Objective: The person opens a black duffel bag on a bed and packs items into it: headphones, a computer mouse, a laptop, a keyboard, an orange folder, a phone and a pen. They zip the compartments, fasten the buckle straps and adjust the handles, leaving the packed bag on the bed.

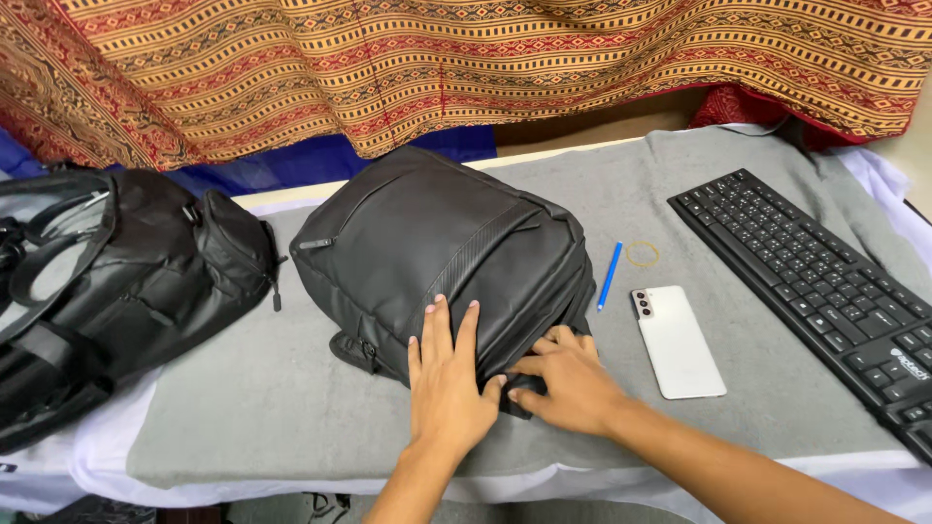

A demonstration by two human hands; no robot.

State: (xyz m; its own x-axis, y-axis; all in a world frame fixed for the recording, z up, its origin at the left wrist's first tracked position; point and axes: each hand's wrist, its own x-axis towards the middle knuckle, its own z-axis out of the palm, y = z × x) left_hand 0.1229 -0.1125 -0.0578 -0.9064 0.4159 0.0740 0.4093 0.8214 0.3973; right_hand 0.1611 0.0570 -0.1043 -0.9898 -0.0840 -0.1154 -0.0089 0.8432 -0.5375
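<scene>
A black backpack [427, 243] lies flat in the middle of a grey cloth [252, 398] on the table. My left hand [445, 383] rests flat on its near edge, fingers spread and pointing away from me. My right hand [568, 383] is beside it at the backpack's near right corner, fingers curled and pinching the bag's edge near its zipper side.
A second black backpack [116, 281] lies open at the left. To the right of the middle bag are a blue pen [609, 276], a rubber band [642, 253], a white phone [677, 342] face down and a black keyboard [825, 291]. A patterned cloth [466, 58] hangs behind.
</scene>
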